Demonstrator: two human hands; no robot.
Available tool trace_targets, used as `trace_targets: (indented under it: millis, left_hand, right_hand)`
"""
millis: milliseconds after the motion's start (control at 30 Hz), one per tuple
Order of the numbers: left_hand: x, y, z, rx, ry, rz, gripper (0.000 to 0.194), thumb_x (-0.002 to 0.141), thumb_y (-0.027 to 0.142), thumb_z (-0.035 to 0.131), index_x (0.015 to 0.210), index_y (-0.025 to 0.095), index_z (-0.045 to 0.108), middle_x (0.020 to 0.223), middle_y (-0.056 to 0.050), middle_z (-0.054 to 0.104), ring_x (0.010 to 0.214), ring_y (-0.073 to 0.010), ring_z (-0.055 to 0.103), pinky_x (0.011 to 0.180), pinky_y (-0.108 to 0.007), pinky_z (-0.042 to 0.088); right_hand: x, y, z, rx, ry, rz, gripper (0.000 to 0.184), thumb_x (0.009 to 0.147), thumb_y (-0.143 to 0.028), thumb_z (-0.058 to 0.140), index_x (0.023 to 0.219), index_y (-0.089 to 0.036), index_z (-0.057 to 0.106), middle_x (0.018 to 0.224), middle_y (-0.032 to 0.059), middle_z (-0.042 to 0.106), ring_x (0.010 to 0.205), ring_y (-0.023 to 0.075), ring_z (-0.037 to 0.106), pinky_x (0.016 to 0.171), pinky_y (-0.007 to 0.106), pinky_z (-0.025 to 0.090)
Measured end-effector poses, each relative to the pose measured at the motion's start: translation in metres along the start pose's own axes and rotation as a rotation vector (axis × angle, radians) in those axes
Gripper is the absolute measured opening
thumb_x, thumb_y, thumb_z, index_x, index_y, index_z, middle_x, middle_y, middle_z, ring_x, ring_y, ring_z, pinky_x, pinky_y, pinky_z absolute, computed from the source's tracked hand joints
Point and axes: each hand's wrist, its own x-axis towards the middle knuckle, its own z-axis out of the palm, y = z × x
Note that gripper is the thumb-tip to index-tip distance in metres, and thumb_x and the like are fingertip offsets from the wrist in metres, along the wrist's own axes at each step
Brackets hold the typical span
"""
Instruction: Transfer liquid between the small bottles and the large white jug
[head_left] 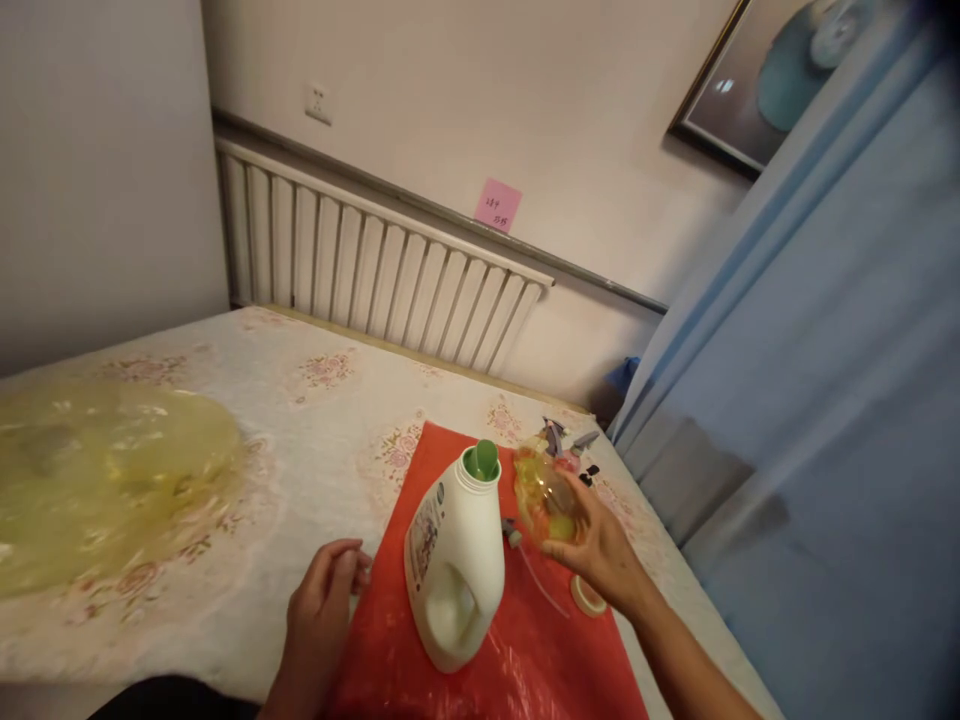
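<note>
My right hand [596, 550] is wrapped round a clear plastic bottle [546, 500] with yellow in it, held tilted above the red sheet [547, 665]. Its exact shape is blurred. Left of it a white detergent jug [457, 560] stands upright, uncapped, with a green spout [482, 460] in its mouth. My left hand [322, 595] is at the left edge of the red sheet, fingers loosely curled together, nothing visible in them. A pale round cap [587, 597] lies below my right hand. A spray trigger head [511, 532] with a thin clear tube lies behind the jug.
A large yellowish transparent plastic sheet or bag [112, 480] spreads over the left of the flowered tablecloth [300, 440]. Several small spray heads [559, 437] lie at the far right. A blue curtain [810, 370] hangs on the right; a radiator [375, 260] runs along the wall.
</note>
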Motion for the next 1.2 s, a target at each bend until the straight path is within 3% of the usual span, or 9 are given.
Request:
trace_targets:
  millis: [133, 233, 433, 600, 767, 833, 900, 1000, 1200]
  left_hand:
    - [-0.064, 0.035, 0.020, -0.173, -0.422, -0.107, 0.032, 0.084, 0.051, 0.055, 0.094, 0.021, 0.060, 0.073, 0.000, 0.066, 0.068, -0.0166, 0.060, 0.067, -0.028, 0.046]
    - [-0.105, 0.034, 0.054, -0.391, -0.798, -0.443, 0.038, 0.082, 0.054, 0.057, 0.097, 0.020, 0.062, 0.070, -0.002, 0.068, 0.057, -0.0138, 0.061, 0.055, -0.024, 0.040]
    - [-0.136, 0.021, 0.106, -0.907, -1.094, -0.887, 0.065, 0.075, 0.071, 0.053, 0.114, 0.020, 0.064, 0.099, -0.013, 0.072, 0.089, -0.0270, 0.068, 0.078, -0.037, 0.047]
    - [-0.142, 0.037, 0.114, -0.960, -1.105, -0.911, 0.074, 0.077, 0.074, 0.044, 0.130, 0.022, 0.056, 0.112, -0.014, 0.070, 0.103, -0.0306, 0.064, 0.086, -0.041, 0.047]
    - [-0.143, 0.024, 0.115, -1.046, -0.963, -0.970, 0.064, 0.085, 0.063, 0.046, 0.131, 0.019, 0.054, 0.112, -0.013, 0.071, 0.098, -0.0256, 0.066, 0.075, -0.032, 0.049]
    - [-0.142, 0.016, 0.114, -1.050, -0.921, -1.037, 0.063, 0.085, 0.062, 0.047, 0.128, 0.018, 0.056, 0.104, -0.013, 0.073, 0.087, -0.0229, 0.068, 0.069, -0.029, 0.050]
    - [-0.140, 0.012, 0.113, -1.025, -0.909, -1.076, 0.064, 0.084, 0.064, 0.046, 0.125, 0.017, 0.059, 0.100, -0.012, 0.074, 0.081, -0.0220, 0.069, 0.064, -0.028, 0.049]
    - [-0.139, 0.008, 0.112, -0.982, -0.869, -1.081, 0.063, 0.085, 0.064, 0.045, 0.121, 0.016, 0.061, 0.099, -0.013, 0.074, 0.079, -0.0239, 0.070, 0.061, -0.028, 0.050]
    - [-0.136, -0.005, 0.102, -0.879, -0.879, -1.088, 0.073, 0.081, 0.067, 0.047, 0.131, 0.013, 0.053, 0.092, -0.017, 0.074, 0.082, -0.0254, 0.070, 0.069, -0.031, 0.052]
  right_hand:
    - [-0.051, 0.039, 0.030, 0.541, -0.006, 0.218, 0.087, 0.061, -0.047, 0.080, 0.136, -0.025, 0.044, 0.136, 0.0107, 0.057, 0.127, 0.0343, 0.050, 0.106, 0.051, 0.039]
    - [-0.089, 0.046, 0.044, 0.892, -0.039, 0.259, 0.078, 0.067, -0.052, 0.076, 0.135, -0.027, 0.046, 0.134, 0.0098, 0.059, 0.125, 0.0325, 0.053, 0.104, 0.049, 0.041]
    - [-0.135, 0.029, 0.045, 1.138, -0.039, 0.309, 0.081, 0.065, -0.054, 0.077, 0.134, -0.025, 0.047, 0.134, 0.0130, 0.058, 0.125, 0.0349, 0.052, 0.103, 0.048, 0.041]
    - [-0.149, 0.028, 0.039, 1.134, -0.143, 0.330, 0.082, 0.061, -0.049, 0.080, 0.133, -0.025, 0.049, 0.126, 0.0100, 0.064, 0.119, 0.0348, 0.056, 0.096, 0.044, 0.047]
    - [-0.139, 0.067, 0.025, 1.036, -0.405, 0.270, 0.092, 0.052, -0.029, 0.085, 0.136, -0.028, 0.047, 0.130, 0.0076, 0.061, 0.117, 0.0304, 0.058, 0.096, 0.041, 0.046]
    - [-0.121, 0.093, 0.019, 0.901, -0.379, 0.248, 0.078, 0.059, -0.036, 0.078, 0.131, -0.024, 0.051, 0.122, 0.0103, 0.066, 0.109, 0.0293, 0.063, 0.090, 0.041, 0.050]
    - [-0.096, 0.116, 0.019, 0.410, -0.220, 0.297, 0.054, 0.070, -0.038, 0.063, 0.120, -0.019, 0.058, 0.102, 0.0090, 0.072, 0.092, 0.0244, 0.069, 0.081, 0.037, 0.053]
    - [-0.054, 0.139, 0.031, 0.168, -0.132, 0.337, 0.038, 0.073, -0.031, 0.059, 0.108, -0.017, 0.063, 0.088, 0.0075, 0.072, 0.081, 0.0237, 0.068, 0.077, 0.037, 0.052]
    - [0.004, 0.148, 0.080, -0.184, -0.152, 0.353, 0.027, 0.077, -0.033, 0.067, 0.099, -0.016, 0.066, 0.097, 0.0100, 0.070, 0.098, 0.0261, 0.063, 0.084, 0.034, 0.046]
